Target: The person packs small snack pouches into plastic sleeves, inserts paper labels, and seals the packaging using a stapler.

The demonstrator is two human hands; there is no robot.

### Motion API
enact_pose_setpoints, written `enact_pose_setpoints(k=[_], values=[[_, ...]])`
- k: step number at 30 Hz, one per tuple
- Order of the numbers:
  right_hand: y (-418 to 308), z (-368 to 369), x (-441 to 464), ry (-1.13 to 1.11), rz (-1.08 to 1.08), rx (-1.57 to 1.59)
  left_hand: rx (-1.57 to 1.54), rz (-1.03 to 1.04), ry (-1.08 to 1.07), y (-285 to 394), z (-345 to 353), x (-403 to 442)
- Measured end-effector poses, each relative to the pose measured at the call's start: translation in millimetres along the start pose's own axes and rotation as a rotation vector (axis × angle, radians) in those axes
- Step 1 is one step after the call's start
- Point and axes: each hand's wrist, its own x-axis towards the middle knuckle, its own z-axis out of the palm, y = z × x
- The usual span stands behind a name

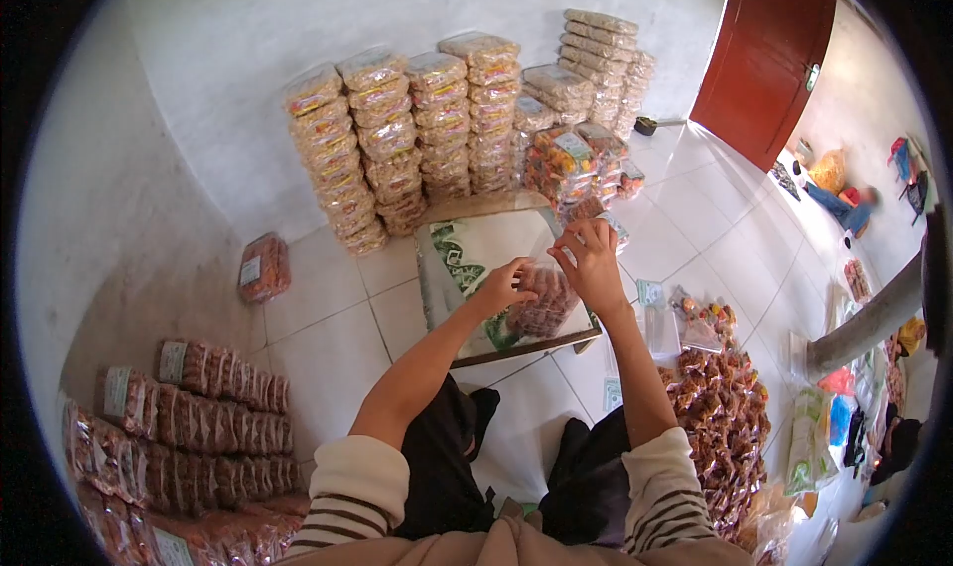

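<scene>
A clear plastic bag of reddish-brown packets rests on the low table, which has a green pattern on its pale top. My left hand lies against the bag's left side with its fingers curved and apart, touching the plastic. At the bag's upper right, my right hand has its thumb and fingers pinched together near the bag's top edge. The plastic between those fingertips is too small to make out clearly.
Tall stacks of packed bags line the wall behind the table. Rows of brown packs lie at the lower left. A heap of small packets is at my right. A person sits near the red door.
</scene>
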Motion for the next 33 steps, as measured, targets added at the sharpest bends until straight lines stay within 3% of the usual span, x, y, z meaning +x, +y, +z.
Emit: enact_pose_setpoints(k=[4,6,10,12,13,14,16,23,33], values=[[0,-13,-2,-0.04,0.036,-0.001,0.002,-0.038,-0.08,-8,-3,2],[10,-21,-1,0.069,0.021,0.015,0.014,-0.005,-0.07,-10,-3,3],[35,-29,-23,0.674,0.666,0.701,0.074,-0.007,-0.016,-19,-2,-1],[78,18,-93,0.376,0.876,0.52,0.019,-0.024,0.015,-15,-3,-2],[76,24,-106,0.096,1.01,0.825,-0.031,-0.085,-0.064,-13,-5,-1],[69,25,-111,-0.035,1.139,1.044,-0.031,-0.082,-0.073,-21,-1,-1],[67,33,-117,-0.306,0.794,0.622,0.12,0.099,-0.008,-40,4,3],[53,45,-101,-0.185,0.591,0.653,0.306,0.057,-0.068,-24,9,-3],[68,18,-100,-0.103,0.73,0.686,0.167,0.046,-0.055,-12,4,-10]])
